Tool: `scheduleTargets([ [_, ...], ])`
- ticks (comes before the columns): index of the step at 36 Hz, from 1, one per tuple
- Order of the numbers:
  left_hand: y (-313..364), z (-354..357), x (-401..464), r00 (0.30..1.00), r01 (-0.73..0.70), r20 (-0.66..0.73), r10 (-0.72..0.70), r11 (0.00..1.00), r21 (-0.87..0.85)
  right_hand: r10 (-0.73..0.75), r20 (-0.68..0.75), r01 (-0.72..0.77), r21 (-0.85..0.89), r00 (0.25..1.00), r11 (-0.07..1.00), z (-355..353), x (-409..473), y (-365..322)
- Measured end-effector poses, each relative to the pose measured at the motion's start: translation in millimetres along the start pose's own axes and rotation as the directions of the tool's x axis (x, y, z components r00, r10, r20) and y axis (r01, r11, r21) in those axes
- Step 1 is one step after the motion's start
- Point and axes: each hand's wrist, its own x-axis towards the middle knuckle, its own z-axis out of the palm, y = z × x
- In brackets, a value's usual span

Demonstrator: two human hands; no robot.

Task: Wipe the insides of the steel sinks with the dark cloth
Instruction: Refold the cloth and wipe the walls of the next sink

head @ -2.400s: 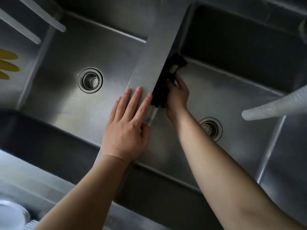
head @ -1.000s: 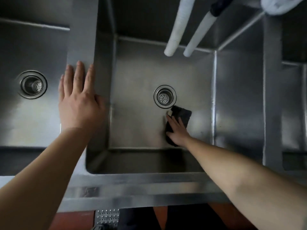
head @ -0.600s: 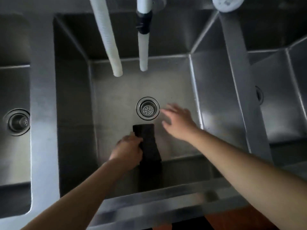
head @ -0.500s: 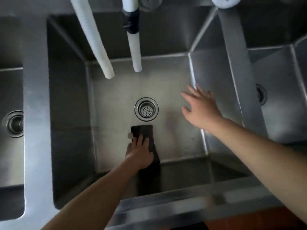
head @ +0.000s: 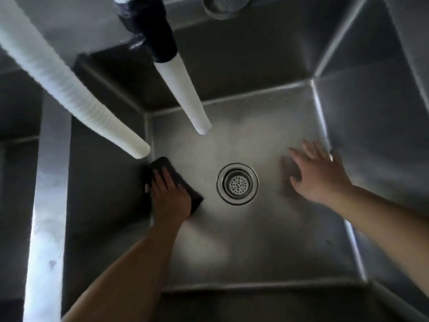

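I look straight down into a deep steel sink (head: 267, 247) with a round drain strainer (head: 237, 183) in its floor. The dark cloth (head: 162, 169) lies flat on the floor at the left wall, left of the drain. My left hand (head: 170, 196) presses on it with straight fingers. My right hand (head: 319, 174) hovers inside the basin right of the drain, fingers spread and holding nothing; it is slightly blurred.
Two white hoses hang over the sink: a ribbed one (head: 69, 89) from the upper left and a smooth one (head: 185, 94) with a black collar. A steel divider (head: 50, 205) separates this basin from a darker one at left.
The cloth passed from my right hand to my left. My left hand has slid it from below the drain to the left wall. The camera has leaned in closer.
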Motion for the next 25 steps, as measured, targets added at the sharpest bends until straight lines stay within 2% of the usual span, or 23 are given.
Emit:
scheduleTargets([
  [3,-3,-1,38,0.998,-0.07,-0.004,0.07,0.998,-0.006,-0.164,-0.113,0.161,-0.033,0.98,0.986,-39,-4,-5],
  [6,22,2,53,1.0,0.024,-0.015,-0.026,0.995,-0.098,-0.253,-0.2,0.225,-0.153,0.946,0.962,-80,-21,-3],
  [10,64,-1,70,0.984,0.156,-0.046,-0.172,0.958,-0.242,-0.438,-0.416,0.304,-0.349,0.797,0.886,-119,-39,23],
  [13,99,-6,99,0.984,0.133,-0.066,-0.165,0.93,-0.342,-0.553,-0.401,0.36,-0.462,0.73,0.81,-135,-43,60],
  [15,125,-4,122,0.981,0.154,-0.054,-0.184,0.922,-0.355,-0.582,-0.355,0.382,-0.493,0.732,0.782,-141,-44,82],
  [18,149,0,138,0.973,0.142,-0.13,-0.193,0.935,-0.324,-0.57,-0.337,0.392,-0.468,0.749,0.792,-145,-44,97],
  [22,144,8,135,0.98,0.106,-0.134,-0.148,0.955,-0.276,-0.597,-0.413,0.511,-0.309,0.687,0.802,-147,-47,95],
  [25,147,9,134,0.983,0.093,-0.132,-0.13,0.962,-0.256,-0.587,-0.473,0.542,-0.246,0.657,0.804,-150,-49,94],
])
